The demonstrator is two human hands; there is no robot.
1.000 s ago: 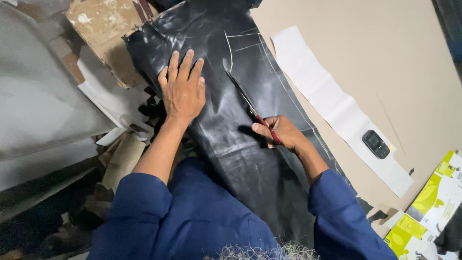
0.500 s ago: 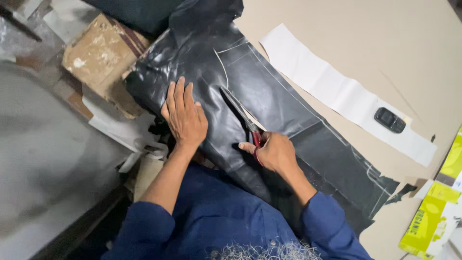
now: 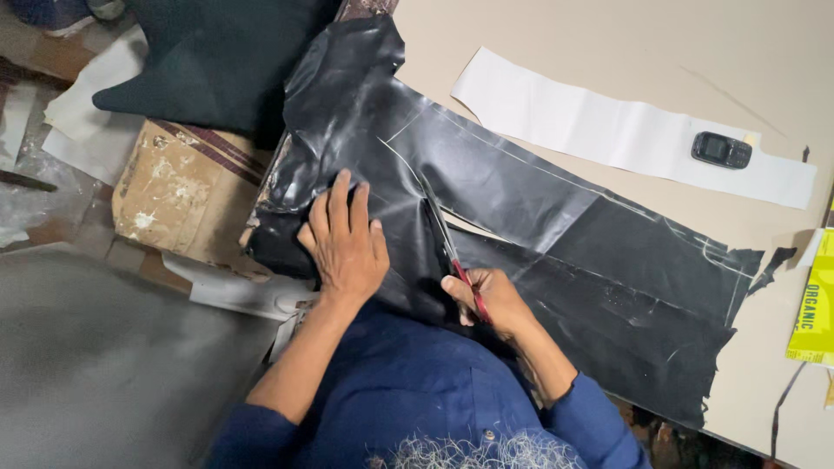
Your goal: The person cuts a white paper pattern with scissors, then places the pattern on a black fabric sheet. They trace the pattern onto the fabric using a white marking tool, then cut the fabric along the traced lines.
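Right grip (image 3: 486,300) closes red-handled scissors (image 3: 447,247) slicing glossy, chalk-lined black leather (image 3: 521,182).

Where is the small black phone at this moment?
In the head view the small black phone is at the upper right, lying on the right end of the long white paper strip, beyond the black leather sheet.

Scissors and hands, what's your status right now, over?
Left hand flat on black leather. Right hand grips scissors, blades in leather. Nothing blocking.
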